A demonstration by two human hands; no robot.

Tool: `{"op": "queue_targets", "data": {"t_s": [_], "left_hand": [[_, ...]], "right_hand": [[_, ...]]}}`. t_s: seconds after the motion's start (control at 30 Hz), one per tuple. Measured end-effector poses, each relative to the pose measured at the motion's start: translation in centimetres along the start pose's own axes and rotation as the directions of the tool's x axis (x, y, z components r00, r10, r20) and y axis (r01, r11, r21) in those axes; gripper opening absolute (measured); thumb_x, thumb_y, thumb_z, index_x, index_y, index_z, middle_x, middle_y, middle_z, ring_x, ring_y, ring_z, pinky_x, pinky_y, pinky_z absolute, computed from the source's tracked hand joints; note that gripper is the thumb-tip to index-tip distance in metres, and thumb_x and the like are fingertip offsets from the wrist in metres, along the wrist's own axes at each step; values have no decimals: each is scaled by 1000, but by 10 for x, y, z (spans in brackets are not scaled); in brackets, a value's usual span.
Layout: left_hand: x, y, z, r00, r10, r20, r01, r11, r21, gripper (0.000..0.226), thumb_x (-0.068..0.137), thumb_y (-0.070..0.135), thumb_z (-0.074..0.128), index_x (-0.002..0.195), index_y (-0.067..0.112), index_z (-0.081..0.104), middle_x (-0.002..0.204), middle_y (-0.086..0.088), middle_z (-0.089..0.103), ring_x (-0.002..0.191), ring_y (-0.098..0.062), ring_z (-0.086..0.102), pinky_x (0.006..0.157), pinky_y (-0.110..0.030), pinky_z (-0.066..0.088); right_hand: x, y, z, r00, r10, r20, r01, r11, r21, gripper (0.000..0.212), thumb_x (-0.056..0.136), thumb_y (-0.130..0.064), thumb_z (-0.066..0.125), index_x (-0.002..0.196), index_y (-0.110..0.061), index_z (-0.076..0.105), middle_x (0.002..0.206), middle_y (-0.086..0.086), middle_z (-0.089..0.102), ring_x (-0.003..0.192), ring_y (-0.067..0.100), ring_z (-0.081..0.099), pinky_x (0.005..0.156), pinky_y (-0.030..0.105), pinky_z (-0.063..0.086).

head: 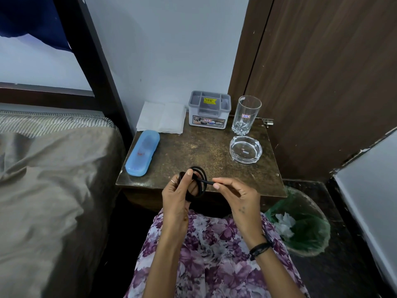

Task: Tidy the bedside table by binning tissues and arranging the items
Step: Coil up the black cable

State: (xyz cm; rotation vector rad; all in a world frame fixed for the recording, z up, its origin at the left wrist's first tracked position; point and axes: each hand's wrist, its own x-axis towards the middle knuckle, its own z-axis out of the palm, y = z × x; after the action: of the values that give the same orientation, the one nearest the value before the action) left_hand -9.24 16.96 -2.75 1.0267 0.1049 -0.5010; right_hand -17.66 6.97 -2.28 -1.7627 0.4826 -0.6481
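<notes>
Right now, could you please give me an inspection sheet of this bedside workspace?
Surface: worn brown bedside table, scuffed top.
Job's things: folded white tissues at the back left; blue case on the left edge; grey organiser at the back; empty glass upright; glass ashtray in front of it.
Clutter: crumpled tissues already in the green-lined bin.
Hands: left hand holds a coiled black cable; right hand pinches its end.
Cables: only that one.
Surroundings: bed to the left, wooden door to the right.

Head cam, steep down-fwd, close over bedside table (193,151).
</notes>
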Motion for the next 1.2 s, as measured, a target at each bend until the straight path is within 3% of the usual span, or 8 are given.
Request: {"op": "queue_targets", "data": {"t_s": [0.17, 0.27, 0.5, 0.6, 0.73, 0.9, 1.03, 1.2], "left_hand": [[1, -2, -3, 995, 23, -97, -24, 1000, -7, 23, 84, 14, 64, 102, 12, 49, 90, -5, 69, 78, -14, 69, 61, -19, 58], [2, -3, -6, 998, 23, -60, -21, 999, 42, 16, 86, 16, 61, 103, 14, 60, 95, -5, 69, 84, -13, 69, 63, -17, 57], [8, -4, -8, 995, 10, -96, -1, 996, 94, 19, 87, 25, 61, 105, 18, 63, 102, -5, 71, 87, -10, 71, 71, -22, 57], [23, -1, -7, 990, -17, -138, 22, 999, 36, 27, 87, 18, 61, 112, 14, 49, 100, -5, 68, 81, -8, 70, 65, -20, 56], [45, -3, -13, 997, -19, -71, 33, 980, 196, 37, 88, 13, 60, 122, 5, 48, 119, -13, 62, 105, -21, 63, 79, -27, 53], [71, -8, -25, 988, 152, -33, -104, 803, 587, 38, 85, 11, 65, 121, 12, 54, 117, -5, 65, 106, -13, 61, 91, -28, 50], [89, -7, -25, 923, 384, -17, -218, 560, 799, 35, 84, 15, 66, 118, 14, 56, 105, 8, 60, 94, -1, 56, 74, -1, 42], [111, -2, -24, 899, 437, 19, -223, 420, 880, 26, 88, 18, 61, 114, 14, 60, 108, 0, 63, 102, -13, 59, 84, -23, 46]], "right_hand": [[4, 2, 3, 995, 29, 99, -11, 983, -183, 16, 85, -20, 66, 99, -25, 73, 94, -12, 69, 92, -6, 61, 80, 4, 43], [9, 2, 5, 981, 110, 159, -75, 974, -211, 21, 85, -13, 65, 103, -21, 72, 96, -16, 68, 92, -11, 60, 81, 2, 43], [21, 0, 13, 876, 418, 241, -470, 852, 231, 21, 89, -12, 59, 108, -15, 67, 94, 2, 73, 87, 13, 71, 73, 18, 57], [35, 3, 20, 858, 456, 235, -508, 820, 264, 19, 88, -11, 60, 106, -9, 68, 92, 11, 73, 82, 16, 73, 70, 19, 57], [59, 13, 32, 864, 465, 194, -502, 823, 266, 18, 89, -7, 59, 104, -3, 67, 83, 7, 72, 72, 10, 72, 67, 17, 57], [83, 34, 50, 876, 464, 133, -482, 855, 190, 21, 89, -6, 57, 108, 0, 64, 88, 10, 70, 73, 11, 69, 68, 17, 58], [94, 53, 71, 900, 435, -2, -435, 899, 56, 13, 87, -13, 63, 99, -9, 60, 93, 12, 69, 64, 8, 63, 60, 19, 55], [113, 62, 84, 942, 329, -66, -334, 937, -104, 9, 82, -21, 68, 86, -13, 69, 84, 5, 72, 60, 10, 63, 60, 38, 59]]}}
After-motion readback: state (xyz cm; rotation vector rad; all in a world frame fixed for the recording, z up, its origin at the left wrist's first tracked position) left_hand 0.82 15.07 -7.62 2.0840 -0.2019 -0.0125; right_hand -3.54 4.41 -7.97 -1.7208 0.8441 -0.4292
